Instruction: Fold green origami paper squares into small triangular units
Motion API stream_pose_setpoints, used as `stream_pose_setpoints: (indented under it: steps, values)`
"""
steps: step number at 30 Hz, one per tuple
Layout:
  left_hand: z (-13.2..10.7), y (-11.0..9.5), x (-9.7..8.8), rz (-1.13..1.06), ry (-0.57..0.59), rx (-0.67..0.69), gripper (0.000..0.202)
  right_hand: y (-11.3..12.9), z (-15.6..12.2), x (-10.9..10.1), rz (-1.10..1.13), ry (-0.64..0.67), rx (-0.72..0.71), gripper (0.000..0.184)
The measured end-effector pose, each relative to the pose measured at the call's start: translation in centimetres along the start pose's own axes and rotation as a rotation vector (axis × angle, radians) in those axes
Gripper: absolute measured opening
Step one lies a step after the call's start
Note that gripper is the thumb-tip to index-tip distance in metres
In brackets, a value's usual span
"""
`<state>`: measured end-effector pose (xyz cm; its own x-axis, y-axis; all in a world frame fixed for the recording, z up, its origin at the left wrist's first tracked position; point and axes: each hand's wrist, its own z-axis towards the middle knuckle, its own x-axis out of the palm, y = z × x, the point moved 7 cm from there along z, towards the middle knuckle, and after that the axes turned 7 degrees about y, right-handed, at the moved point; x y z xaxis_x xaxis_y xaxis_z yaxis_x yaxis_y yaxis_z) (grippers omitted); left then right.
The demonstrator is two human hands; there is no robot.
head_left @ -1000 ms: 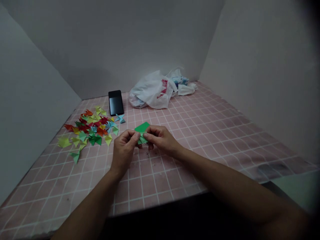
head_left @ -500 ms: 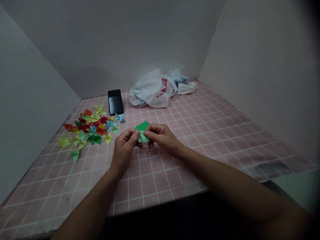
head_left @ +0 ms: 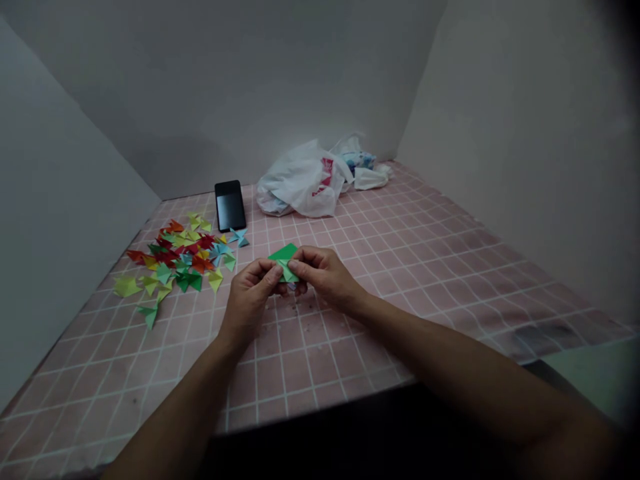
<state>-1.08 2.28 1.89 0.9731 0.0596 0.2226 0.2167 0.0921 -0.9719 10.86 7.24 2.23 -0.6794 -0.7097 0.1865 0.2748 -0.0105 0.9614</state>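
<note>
A partly folded sheet of green origami paper (head_left: 283,253) is held up over the middle of the table, between both hands. Its upper part is darker green, and a paler folded flap shows below. My left hand (head_left: 253,288) pinches the left side, thumb on the front. From the right, my right hand (head_left: 324,275) grips it with the thumb pressed on the pale flap. The fingers behind the paper are mostly hidden. To the left of my left hand lies a loose pile of folded paper pieces (head_left: 189,279) in red, orange, yellow, green and light blue.
A black phone (head_left: 231,206) lies behind the pile. Against the back wall rests a crumpled white plastic bag (head_left: 300,180) with red print, beside a blue-and-white packet (head_left: 360,160). A pink checked cloth (head_left: 400,267) covers the table, with walls on three sides.
The thumbs have shifted slightly on the pale flap, and less of its lower part shows now. The hands stay in nearly the same place.
</note>
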Motion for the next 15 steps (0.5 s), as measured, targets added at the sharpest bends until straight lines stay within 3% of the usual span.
stream_pose_setpoints:
  steps: [15]
  values:
    - [-0.04, 0.02, -0.52, 0.086, 0.006, 0.017, 0.023, -0.02, 0.04, -0.08, -0.065, -0.006, 0.000, 0.022]
